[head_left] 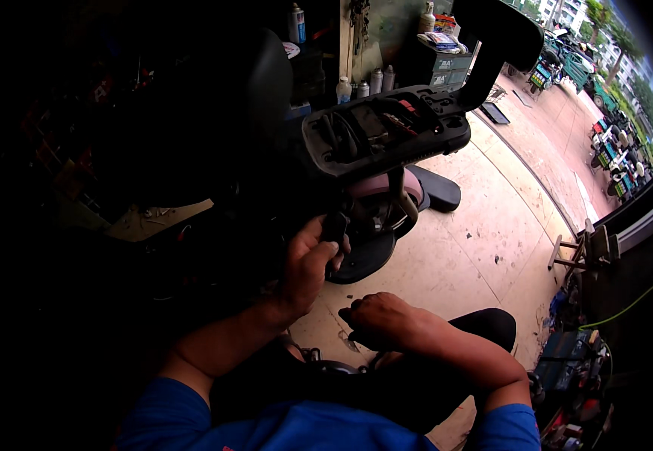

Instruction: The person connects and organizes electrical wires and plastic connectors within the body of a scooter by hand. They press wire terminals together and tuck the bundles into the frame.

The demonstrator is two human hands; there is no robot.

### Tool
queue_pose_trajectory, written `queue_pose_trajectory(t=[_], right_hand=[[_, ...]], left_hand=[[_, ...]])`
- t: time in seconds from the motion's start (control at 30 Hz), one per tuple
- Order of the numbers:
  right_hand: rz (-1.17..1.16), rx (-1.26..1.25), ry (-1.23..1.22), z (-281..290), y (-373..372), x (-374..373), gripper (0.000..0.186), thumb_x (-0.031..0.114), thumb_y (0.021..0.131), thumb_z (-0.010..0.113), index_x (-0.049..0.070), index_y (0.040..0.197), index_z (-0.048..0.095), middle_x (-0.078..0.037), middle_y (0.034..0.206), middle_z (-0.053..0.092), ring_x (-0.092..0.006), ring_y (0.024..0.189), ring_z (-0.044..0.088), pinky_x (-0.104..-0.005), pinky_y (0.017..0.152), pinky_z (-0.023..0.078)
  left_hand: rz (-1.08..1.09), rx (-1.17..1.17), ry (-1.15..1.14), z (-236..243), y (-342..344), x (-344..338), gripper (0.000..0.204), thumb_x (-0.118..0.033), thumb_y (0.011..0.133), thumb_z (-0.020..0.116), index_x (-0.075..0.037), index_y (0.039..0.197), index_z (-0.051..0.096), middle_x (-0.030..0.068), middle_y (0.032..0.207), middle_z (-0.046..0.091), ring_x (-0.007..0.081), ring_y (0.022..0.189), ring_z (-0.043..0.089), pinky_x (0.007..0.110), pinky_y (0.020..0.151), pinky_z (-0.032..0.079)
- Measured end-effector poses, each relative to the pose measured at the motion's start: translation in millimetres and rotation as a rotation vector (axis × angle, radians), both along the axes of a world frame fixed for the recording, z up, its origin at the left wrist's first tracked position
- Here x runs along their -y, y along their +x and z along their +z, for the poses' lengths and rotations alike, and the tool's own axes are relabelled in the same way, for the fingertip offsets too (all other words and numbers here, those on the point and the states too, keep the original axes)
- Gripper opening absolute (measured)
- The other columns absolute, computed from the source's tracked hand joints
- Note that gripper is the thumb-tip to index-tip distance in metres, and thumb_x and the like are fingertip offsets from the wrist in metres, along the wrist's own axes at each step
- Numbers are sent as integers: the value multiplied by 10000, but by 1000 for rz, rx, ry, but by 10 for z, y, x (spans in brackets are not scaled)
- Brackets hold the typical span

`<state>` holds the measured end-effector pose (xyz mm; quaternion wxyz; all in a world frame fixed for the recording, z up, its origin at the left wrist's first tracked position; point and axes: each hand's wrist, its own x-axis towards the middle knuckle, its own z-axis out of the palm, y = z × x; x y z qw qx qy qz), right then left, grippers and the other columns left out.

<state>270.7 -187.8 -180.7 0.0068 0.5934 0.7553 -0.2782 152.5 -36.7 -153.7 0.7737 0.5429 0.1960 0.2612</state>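
In front of me stands a dark two-wheeled vehicle, its open black tray (pixel 375 131) showing cables and small parts inside. Beneath that tray are a pinkish rounded cover (pixel 386 186) and a black curved panel (pixel 368 259). My left hand (pixel 311 259) reaches in beside the panel, its fingers closed round a small dark part (pixel 335 225) whose kind is lost in shadow. Lower and to the right, my right hand (pixel 383 319) is held closed over my lap, apart from the vehicle. Something dark at its fingers is too shaded to make out.
Spray cans and bottles (pixel 376 80) stand behind the vehicle, next to stacked boxes (pixel 447 64). A small wooden stool (pixel 586 248) is at the right, with a dark battery-like box (pixel 567 361) nearer me. Parked vehicles (pixel 618 161) line the pavement outside. Deep shadow hides the left side.
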Motion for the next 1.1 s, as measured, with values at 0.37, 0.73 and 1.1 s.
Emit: queue_pose_trajectory(t=[0.37,0.73,1.1], right_hand=[[-21,11,-34,8,-15,5,285,269,928,782,10,1035,728,-195,934,770,-392,935,761,-473,789,602],[12,25,-29,56,12,4,299,264,939,771,1,1072,720,-201,967,770,-388,950,760,-474,800,602],[6,11,-13,73,26,8,281,259,941,761,7,1058,725,-198,962,772,-384,954,761,-471,793,602]], left_hand=[[-81,-10,-5,25,-27,12,444,-86,917,489,40,1330,593,68,956,647,92,740,516,256,692,446],[-107,-1,56,22,-1,65,505,-108,950,493,62,1423,536,61,964,637,88,718,505,246,675,435],[-151,-31,49,6,-21,35,506,-105,937,487,62,1408,562,56,939,636,85,702,502,249,665,438]])
